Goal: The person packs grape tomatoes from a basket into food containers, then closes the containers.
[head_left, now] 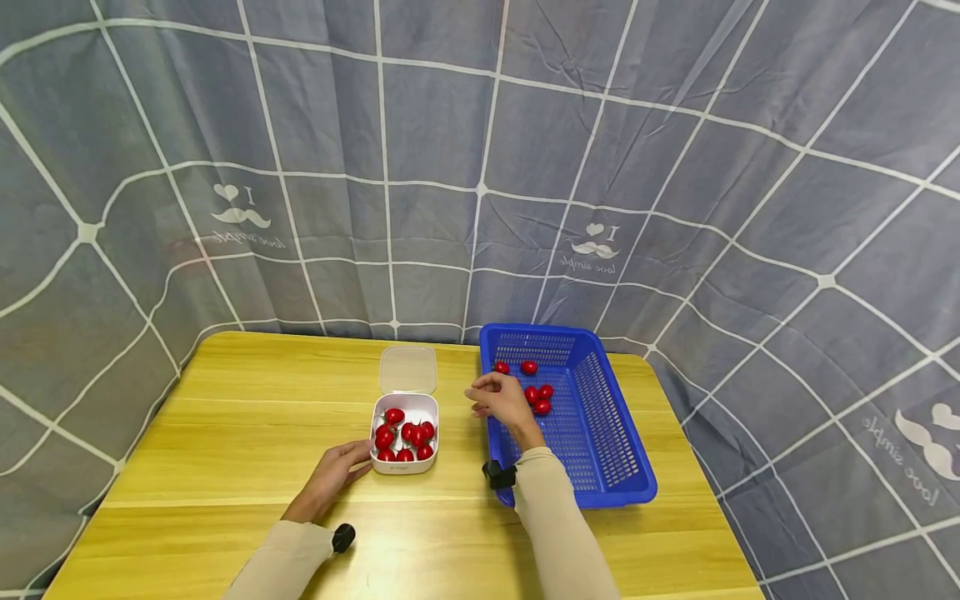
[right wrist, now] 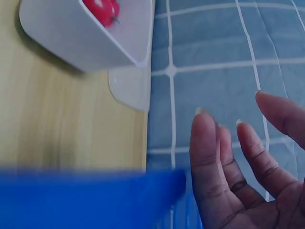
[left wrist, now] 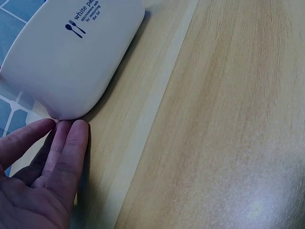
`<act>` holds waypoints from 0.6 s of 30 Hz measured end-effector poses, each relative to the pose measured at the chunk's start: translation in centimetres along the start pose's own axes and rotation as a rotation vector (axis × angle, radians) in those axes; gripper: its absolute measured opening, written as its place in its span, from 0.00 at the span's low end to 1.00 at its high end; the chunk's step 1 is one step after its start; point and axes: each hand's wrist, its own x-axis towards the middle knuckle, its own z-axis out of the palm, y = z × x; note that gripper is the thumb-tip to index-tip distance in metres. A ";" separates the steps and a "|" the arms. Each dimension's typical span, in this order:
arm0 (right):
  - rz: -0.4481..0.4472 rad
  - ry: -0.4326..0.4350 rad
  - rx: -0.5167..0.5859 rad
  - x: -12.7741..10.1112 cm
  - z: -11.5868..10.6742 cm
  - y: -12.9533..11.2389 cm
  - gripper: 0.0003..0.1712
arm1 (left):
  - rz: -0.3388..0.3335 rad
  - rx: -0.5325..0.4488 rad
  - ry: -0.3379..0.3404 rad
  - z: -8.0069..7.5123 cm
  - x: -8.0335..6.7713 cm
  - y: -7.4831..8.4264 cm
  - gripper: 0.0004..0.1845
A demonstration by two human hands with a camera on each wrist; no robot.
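Observation:
A white box (head_left: 405, 467) filled with several cherry tomatoes (head_left: 405, 433) stands mid-table, its clear lid (head_left: 407, 369) lying just behind it. My left hand (head_left: 341, 467) lies flat on the wood, and its straight fingertips (left wrist: 71, 129) touch the box's (left wrist: 71, 57) near left corner. To the right is a blue plastic basket (head_left: 547, 331) holding several more tomatoes (head_left: 542, 407). My right hand (head_left: 498, 402) hovers over the basket's left rim. In the right wrist view its fingers (right wrist: 209, 162) are loose and hold nothing, above the blurred rim of the basket (right wrist: 90, 195).
The wooden table (head_left: 225, 417) is backed and flanked by a grey-blue checked curtain (head_left: 480, 167). The basket sits near the table's right edge. A tomato (right wrist: 102, 9) shows inside the box in the right wrist view, with the lid (right wrist: 131, 88) beyond it.

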 end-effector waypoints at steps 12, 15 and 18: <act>0.039 0.123 0.174 1.0 -4.7 1.2 0.11 | -0.011 -0.006 0.012 -0.2 0.1 -0.3 0.31; 0.051 0.138 0.151 1.1 -5.7 2.0 0.15 | -0.009 -0.007 0.008 -0.2 0.1 -0.3 0.30; 0.068 0.155 0.130 1.2 -6.5 2.8 0.17 | -0.004 -0.003 0.007 -0.1 0.1 -0.3 0.31</act>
